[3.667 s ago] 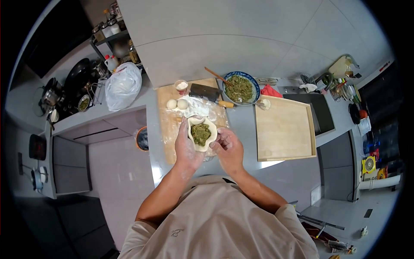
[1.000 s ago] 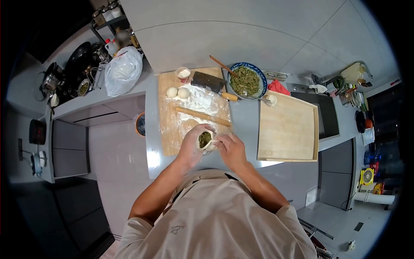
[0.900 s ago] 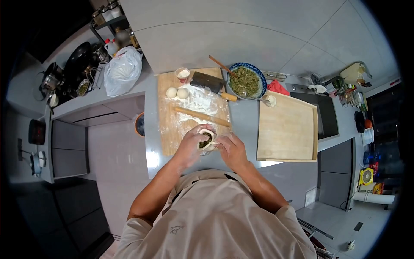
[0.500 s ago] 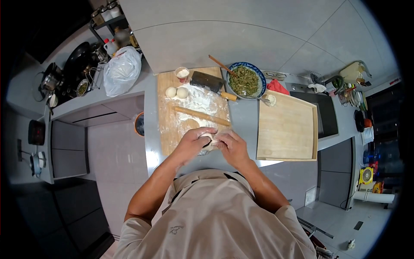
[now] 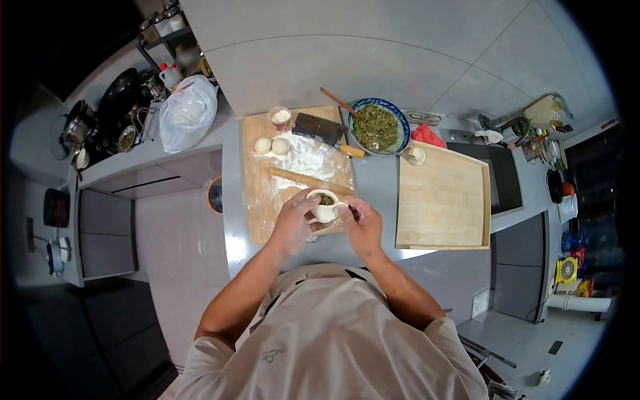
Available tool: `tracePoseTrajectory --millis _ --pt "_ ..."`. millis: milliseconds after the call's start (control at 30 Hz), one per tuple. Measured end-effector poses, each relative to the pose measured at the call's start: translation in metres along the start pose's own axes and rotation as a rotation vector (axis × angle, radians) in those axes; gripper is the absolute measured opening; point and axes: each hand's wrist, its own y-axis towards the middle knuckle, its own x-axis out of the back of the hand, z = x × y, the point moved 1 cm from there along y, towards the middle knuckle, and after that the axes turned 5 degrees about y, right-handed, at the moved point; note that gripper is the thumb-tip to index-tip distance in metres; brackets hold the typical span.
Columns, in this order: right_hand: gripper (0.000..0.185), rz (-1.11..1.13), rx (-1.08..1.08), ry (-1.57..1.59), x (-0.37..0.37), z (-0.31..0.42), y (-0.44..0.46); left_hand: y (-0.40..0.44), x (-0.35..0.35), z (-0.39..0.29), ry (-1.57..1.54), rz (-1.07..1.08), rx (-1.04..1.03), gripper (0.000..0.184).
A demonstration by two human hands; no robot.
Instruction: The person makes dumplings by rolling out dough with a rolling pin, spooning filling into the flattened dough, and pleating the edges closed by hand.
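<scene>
- Above the near part of a wooden board (image 5: pixel 259 217), a piece of dough (image 5: pixel 327 213) is held between the person's two hands; it is open at the top, showing some green filling (image 5: pixel 325 199).
- The left hand (image 5: pixel 293 221) is closed around the left side of the dough.
- The right hand (image 5: pixel 363 225) is pinching the right edge between thumb and fingers.
- Just beyond, a rolling pin (image 5: pixel 293 178) lies slanted on the board, beside scattered flour (image 5: pixel 301 159).
- Farther away are two dough balls (image 5: pixel 280 146), a small cup (image 5: pixel 280 121) and a cleaver (image 5: pixel 317 129).
- To the right stand a blue-rimmed bowl (image 5: pixel 404 127) and, nearer the person, a wooden tray (image 5: pixel 443 200).
</scene>
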Motion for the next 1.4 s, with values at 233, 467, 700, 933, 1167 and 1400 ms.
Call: tracePoseTrajectory --millis 233,467,700,933,1167,1400 --pt "0.018 0.152 0.277 -0.169 0.003 0.001 -0.002 0.009 0.010 0.031 0.036 -0.086 -0.204 0.038" --pt "0.026 0.104 0.226 -0.230 -0.003 0.037 -0.003 0.001 0.006 0.019 0.369 -0.085 -0.313 0.035" --pt "0.024 0.168 0.682 -0.472 0.006 0.024 0.002 0.000 0.010 0.015 0.423 -0.018 -0.254 0.036" --pt "0.028 0.193 0.488 -0.394 0.004 0.032 0.001 0.001 0.015 0.000 0.709 0.038 -0.273 0.038" --pt "0.023 -0.006 0.044 -0.092 -0.002 -0.003 -0.004 -0.002 -0.005 0.005 0.078 -0.085 -0.072 0.034" --pt "0.018 0.087 -0.026 0.189 -0.009 0.005 -0.008 0.004 -0.009 0.023 -0.096 -0.142 -0.205 0.029"
